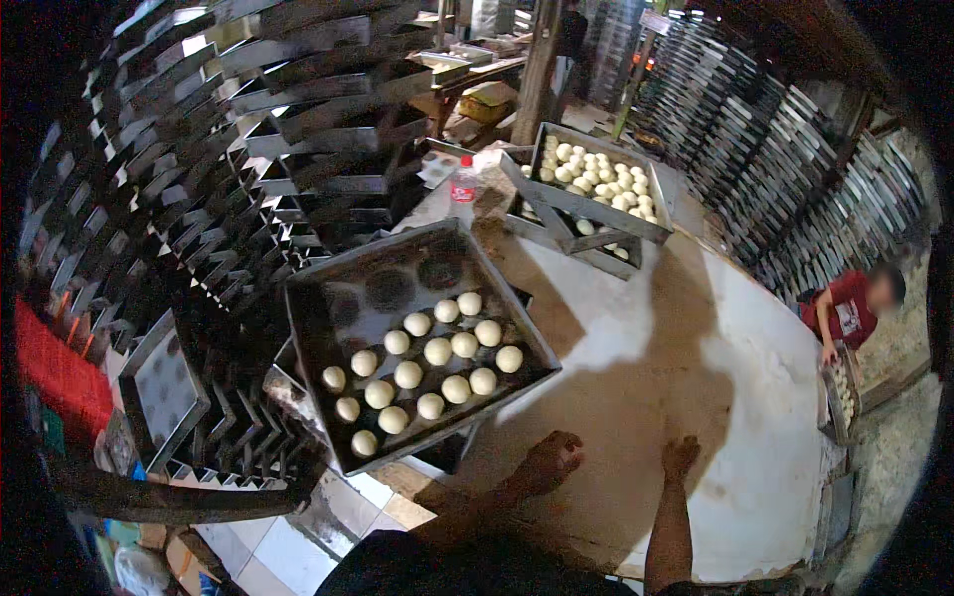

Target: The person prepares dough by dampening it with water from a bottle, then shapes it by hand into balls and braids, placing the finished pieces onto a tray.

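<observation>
The dark baking tray [328, 298] of dough balls [437, 351] lies up and left of the left hand [550, 461], the nearer hand; both it and the right hand [680, 458] rest empty, fingers loosely together, on the bench [755, 397].

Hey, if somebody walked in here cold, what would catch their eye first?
Probably the dark baking tray at centre, half filled with pale dough balls, just beyond the left hand and right hand resting on the floured table. Behind it sits a second tray of dough, with stacks of empty trays looming left.
</observation>
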`<state>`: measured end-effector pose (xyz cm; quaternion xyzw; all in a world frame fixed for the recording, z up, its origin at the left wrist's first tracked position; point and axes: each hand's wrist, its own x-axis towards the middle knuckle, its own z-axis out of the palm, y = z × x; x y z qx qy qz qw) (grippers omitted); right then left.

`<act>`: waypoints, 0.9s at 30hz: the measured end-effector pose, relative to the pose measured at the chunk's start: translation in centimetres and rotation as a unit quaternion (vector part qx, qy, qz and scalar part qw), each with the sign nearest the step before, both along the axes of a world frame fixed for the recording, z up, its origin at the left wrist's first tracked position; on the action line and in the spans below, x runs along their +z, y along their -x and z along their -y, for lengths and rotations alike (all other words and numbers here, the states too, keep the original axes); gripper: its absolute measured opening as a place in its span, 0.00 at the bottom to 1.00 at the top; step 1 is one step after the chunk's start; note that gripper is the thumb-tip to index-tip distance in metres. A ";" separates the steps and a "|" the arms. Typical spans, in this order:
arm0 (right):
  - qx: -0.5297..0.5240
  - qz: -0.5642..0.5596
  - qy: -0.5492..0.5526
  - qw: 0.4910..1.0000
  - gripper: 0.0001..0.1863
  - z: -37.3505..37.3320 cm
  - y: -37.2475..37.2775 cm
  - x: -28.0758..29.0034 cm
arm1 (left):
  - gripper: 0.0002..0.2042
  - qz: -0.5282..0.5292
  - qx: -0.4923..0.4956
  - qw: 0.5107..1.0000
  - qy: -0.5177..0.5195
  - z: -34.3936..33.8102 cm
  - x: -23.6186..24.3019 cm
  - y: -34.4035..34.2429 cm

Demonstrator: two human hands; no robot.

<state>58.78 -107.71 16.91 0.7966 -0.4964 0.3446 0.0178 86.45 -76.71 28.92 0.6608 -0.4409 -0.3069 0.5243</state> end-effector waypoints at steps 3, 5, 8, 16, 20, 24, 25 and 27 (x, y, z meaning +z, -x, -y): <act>-0.029 -0.232 0.155 0.960 0.13 2.1 4.4 -2.2 | 0.16 0.012 0.006 1.000 -0.012 -0.3 -0.6 -1.3; 0.064 0.065 -0.215 0.972 0.13 2.4 5.9 -1.5 | 0.16 0.016 0.017 0.999 -0.026 -0.7 0.4 -1.7; -0.085 -0.196 0.014 0.977 0.13 2.6 5.9 -0.8 | 0.17 -0.061 -0.001 0.997 -0.040 0.5 1.1 -0.3; 0.259 0.196 -0.402 0.856 0.07 -14.9 -7.1 16.5 | 0.18 -0.100 -0.063 0.991 -0.057 5.3 1.4 6.8; 0.248 0.222 -0.432 0.838 0.08 -15.1 -2.3 16.0 | 0.18 -0.019 -0.101 0.992 0.073 8.8 -6.5 12.5; 0.246 0.199 -0.465 0.827 0.08 -13.6 5.0 16.5 | 0.16 -0.032 -0.143 0.986 -0.080 8.9 2.1 16.6; 0.246 0.207 -0.469 0.822 0.08 -13.5 6.2 16.5 | 0.17 -0.025 -0.164 0.981 -0.098 9.1 2.9 17.8; 0.230 0.269 -0.486 0.799 0.13 -13.0 8.5 17.3 | 0.16 -0.052 -0.157 0.977 -0.135 10.0 5.0 20.2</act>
